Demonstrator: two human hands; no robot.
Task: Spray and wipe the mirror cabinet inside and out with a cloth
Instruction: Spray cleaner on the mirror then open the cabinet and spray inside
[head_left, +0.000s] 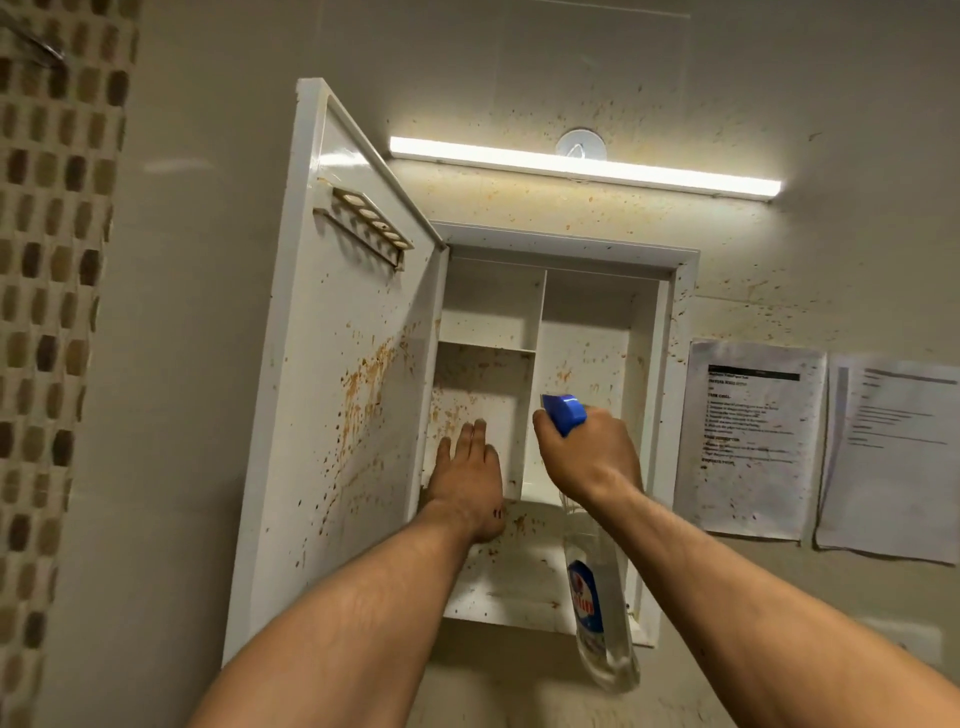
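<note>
The white mirror cabinet (566, 244) hangs on the wall with its door (343, 395) swung open to the left. Brown-orange spatter covers the door's inner face and the shelves inside. My right hand (589, 452) grips the neck of a clear spray bottle (597, 613) with a blue trigger head (566, 410), which points into the cabinet. The bottle hangs down below my fist. My left hand (467, 478) lies flat with straight fingers against the lower left compartment. No cloth is in view.
A lit tube light (582, 166) runs above the cabinet. Two spattered paper sheets (753, 436) (893, 457) are stuck to the wall on the right. A mosaic tile strip (47, 312) lines the far left. A holder rack (369, 228) sits high on the door.
</note>
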